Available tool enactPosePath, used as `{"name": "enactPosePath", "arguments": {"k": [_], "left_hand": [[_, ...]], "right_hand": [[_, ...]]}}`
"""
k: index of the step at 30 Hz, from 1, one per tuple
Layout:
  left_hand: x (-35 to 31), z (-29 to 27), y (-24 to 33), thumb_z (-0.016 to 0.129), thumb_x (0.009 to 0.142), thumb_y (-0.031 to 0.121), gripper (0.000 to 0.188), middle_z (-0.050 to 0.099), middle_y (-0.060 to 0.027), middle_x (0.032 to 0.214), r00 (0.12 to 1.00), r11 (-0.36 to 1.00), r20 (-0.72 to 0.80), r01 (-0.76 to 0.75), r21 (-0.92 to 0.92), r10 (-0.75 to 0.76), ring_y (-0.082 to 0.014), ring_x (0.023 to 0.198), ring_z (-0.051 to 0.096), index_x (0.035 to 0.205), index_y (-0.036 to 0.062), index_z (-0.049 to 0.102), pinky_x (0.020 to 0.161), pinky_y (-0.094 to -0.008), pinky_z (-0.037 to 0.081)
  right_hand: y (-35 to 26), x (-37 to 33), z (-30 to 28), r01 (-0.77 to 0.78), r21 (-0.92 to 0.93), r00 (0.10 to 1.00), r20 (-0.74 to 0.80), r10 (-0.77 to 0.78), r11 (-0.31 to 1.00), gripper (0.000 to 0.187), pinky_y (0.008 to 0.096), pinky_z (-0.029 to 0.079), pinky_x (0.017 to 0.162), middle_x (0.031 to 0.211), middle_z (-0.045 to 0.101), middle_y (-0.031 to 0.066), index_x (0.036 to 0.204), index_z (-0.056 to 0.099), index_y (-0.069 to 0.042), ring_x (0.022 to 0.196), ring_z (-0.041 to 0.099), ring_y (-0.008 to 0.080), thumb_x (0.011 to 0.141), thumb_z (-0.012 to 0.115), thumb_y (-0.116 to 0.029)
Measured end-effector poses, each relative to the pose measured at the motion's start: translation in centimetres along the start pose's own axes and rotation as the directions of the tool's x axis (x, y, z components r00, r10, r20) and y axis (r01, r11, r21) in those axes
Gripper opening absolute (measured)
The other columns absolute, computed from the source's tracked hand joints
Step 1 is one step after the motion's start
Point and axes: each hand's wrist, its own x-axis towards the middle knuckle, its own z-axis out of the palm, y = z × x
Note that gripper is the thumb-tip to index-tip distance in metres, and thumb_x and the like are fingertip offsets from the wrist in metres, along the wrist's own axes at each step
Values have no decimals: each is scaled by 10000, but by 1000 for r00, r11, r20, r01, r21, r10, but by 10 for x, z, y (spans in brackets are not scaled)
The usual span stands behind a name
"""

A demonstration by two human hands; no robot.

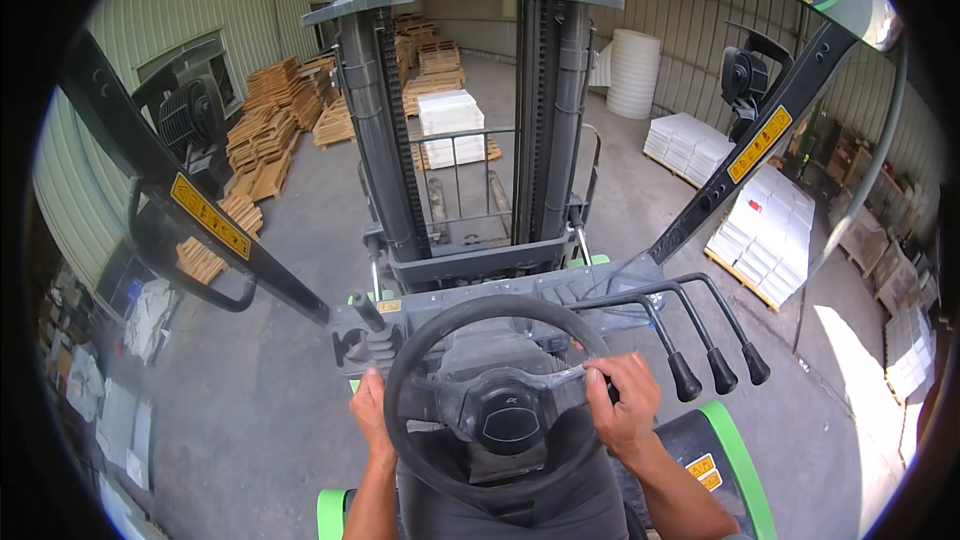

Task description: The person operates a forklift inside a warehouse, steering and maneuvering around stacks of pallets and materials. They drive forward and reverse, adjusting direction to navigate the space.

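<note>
The black steering wheel (440, 318) of a forklift is in front of me. On its right side, my right hand (622, 395) wraps around the rim, its thumb by the spoke. Just outside the left rim is my left hand (370, 410), thumb upward and fingers curled in. What it may be holding is hidden, and I cannot tell whether it touches the wheel. Beyond that hand, a short lever (367, 312) rises from a rubber boot. To the right of the wheel, several black-knobbed control levers (715, 370) bend down toward me.
The forklift mast (375, 130) and load guard (465, 170) stand ahead. Past them is a white stack (450, 125) on a pallet. Wooden pallets (270, 120) pile up on the left. White packages on pallets (765, 230) and a white cylinder (633, 75) are on the right.
</note>
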Motion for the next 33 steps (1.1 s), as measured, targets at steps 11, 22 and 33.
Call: {"name": "enactPosePath", "arguments": {"k": [11,22,33], "left_hand": [[-1,-3,-15,438,1053,289,459,397,-136,600,1000,997,-6,12,70,-11,-184,597,370,739,-42,487,553,-417,363],[-7,7,3,447,1062,285,467,411,-40,600,998,998,-5,56,-39,-56,-137,610,363,714,-26,453,538,-378,324],[-34,2,-32,424,1069,278,460,453,-102,564,998,1000,-58,-4,14,4,-162,571,394,721,-19,479,526,-408,356]], "right_hand": [[-4,-6,-18,-122,90,986,121,110,988,130,387,493,804,888,664,113,977,672,-14,880,622,301,853,689,-47],[71,-69,-113,-159,-442,985,-134,111,883,258,418,454,970,1163,641,197,1161,618,18,1104,597,341,932,623,-101],[75,-33,-47,-60,-316,995,-94,32,947,156,412,515,859,961,695,142,955,675,-2,932,661,339,803,683,30]]}}
